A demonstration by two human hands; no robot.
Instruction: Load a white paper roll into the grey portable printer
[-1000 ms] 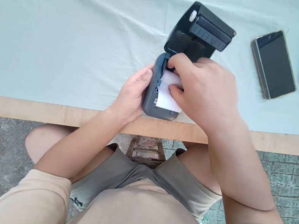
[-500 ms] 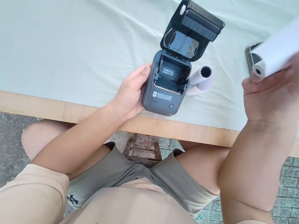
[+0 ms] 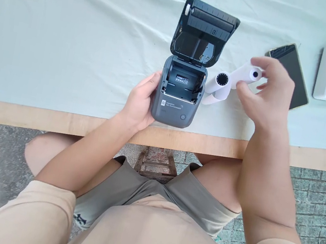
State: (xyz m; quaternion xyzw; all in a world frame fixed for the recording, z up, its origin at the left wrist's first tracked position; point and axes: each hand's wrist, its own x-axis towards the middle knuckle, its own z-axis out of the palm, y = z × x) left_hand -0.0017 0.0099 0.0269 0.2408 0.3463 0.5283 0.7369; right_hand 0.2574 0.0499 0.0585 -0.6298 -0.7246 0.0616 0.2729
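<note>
My left hand grips the left side of a dark grey label printer at the table's front edge. Its hinged lid stands raised, and the paper bay inside holds no roll. My right hand has thumb and fingers around the near end of a white paper roll, whose small dark core hole faces me. Just right of the printer lies another white roll with a wider, notched black core and a loose paper tail. The two rolls lie close together, seemingly touching.
A dark phone lies right of my right hand. Farther right is a white power-bank-like block with a black end and blue print. A pale green cloth covers the table, with a bare wooden front edge.
My right hand has come down and left with the white roll, from above the phone to beside the other roll. Phone and white block are now uncovered. The printer has barely shifted.
</note>
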